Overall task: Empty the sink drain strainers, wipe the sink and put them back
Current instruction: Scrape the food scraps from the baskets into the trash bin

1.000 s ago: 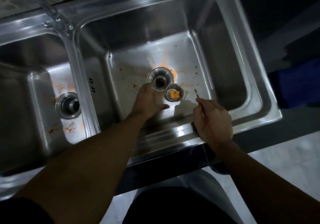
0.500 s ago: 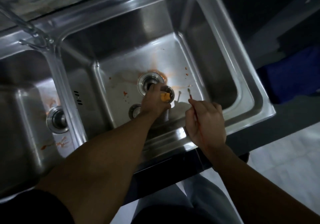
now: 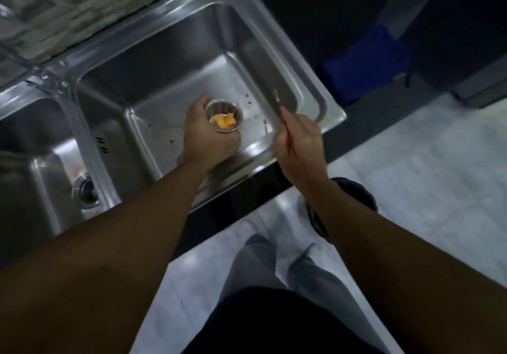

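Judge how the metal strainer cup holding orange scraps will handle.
Probably stiff and light: the left hand alone grips the small round metal strainer cup. Shiny steel, likely slippery. Its loose orange food scraps may spill if tilted.

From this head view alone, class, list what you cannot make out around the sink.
The right basin's drain: head view, hidden behind left hand and the strainer it holds.
The thin tool in right hand: head view, blurred, kind unclear.
The faucet: head view, cut off by left edge.
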Demonstrator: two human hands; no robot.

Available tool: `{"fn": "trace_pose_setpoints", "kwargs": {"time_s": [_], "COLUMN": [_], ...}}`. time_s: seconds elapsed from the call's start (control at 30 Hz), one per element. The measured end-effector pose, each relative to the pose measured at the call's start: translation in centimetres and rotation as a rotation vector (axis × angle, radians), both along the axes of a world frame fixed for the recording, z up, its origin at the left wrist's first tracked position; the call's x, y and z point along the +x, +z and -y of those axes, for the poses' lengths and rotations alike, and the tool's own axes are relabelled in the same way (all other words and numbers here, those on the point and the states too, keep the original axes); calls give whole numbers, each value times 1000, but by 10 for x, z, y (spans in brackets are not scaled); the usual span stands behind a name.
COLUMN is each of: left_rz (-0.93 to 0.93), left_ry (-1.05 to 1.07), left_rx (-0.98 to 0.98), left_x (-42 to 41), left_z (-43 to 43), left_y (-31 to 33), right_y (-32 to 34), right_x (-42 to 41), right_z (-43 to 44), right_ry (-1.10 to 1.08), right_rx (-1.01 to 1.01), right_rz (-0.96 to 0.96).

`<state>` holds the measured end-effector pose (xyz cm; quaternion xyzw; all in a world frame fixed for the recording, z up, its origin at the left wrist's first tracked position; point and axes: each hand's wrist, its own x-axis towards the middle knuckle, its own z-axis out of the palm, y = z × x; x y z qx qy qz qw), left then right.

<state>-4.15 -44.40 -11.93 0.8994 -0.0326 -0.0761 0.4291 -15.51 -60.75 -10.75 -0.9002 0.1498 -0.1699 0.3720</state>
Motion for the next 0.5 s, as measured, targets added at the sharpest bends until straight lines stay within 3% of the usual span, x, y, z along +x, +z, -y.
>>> {"fn": "trace_pose_setpoints", "kwargs": {"time_s": [0.27,0.5], "left_rz": [94,89], "left_ry": [-244,-494], "left_rx": [-163,-227], "left_x": [-105,-195], "left_z": [131,215], "left_y": [23,-3], "right_y": [3,-27], "right_x": [-134,-228], "right_z": [92,138], "right_ry": [-287,-574], "right_rx": [-93,-74], "right_rz": [90,51]}}
